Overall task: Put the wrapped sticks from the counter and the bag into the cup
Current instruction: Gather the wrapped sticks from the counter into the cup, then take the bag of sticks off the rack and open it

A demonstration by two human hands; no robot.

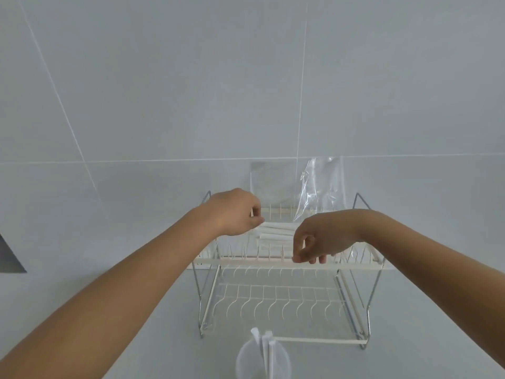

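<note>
A bundle of white wrapped sticks [276, 232] lies on the upper tier of the dish rack, apparently inside a clear plastic bag [321, 187] whose loose end stands up behind it. My left hand [235, 213] pinches at the left end of the bundle. My right hand [317, 239] is curled over the right end, thumb and fingers pinched together on the bag film, hiding that end. A translucent cup [246, 362] stands at the bottom edge of the view, with three wrapped sticks [269, 348] upright in it.
A two-tier white wire dish rack [273, 262] with metal side frames stands on the grey counter [153, 324] against the tiled wall. A dark object [8, 258] shows at the far left edge.
</note>
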